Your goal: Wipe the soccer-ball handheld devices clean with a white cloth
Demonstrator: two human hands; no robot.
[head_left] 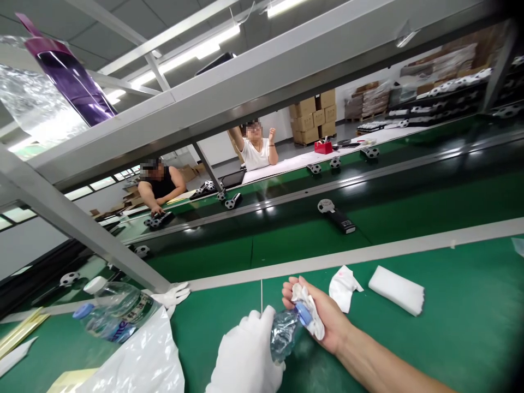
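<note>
My left hand, in a white glove, is wrapped round a clear, dented plastic bottle. The bottle is tilted, with its blue cap pointing up and right against a crumpled white cloth. That cloth lies in the cupped palm of my bare right hand, which is turned upward with its fingers curled around it. Just right of this hand is another crumpled white cloth, and beyond it a folded white pad. Whether any liquid is leaving the bottle cannot be made out.
Two upright bottles, a white glove and a white plastic bag are at left. A black item with a football-shaped head lies on the green conveyor. Two people sit across it. A metal frame slants overhead.
</note>
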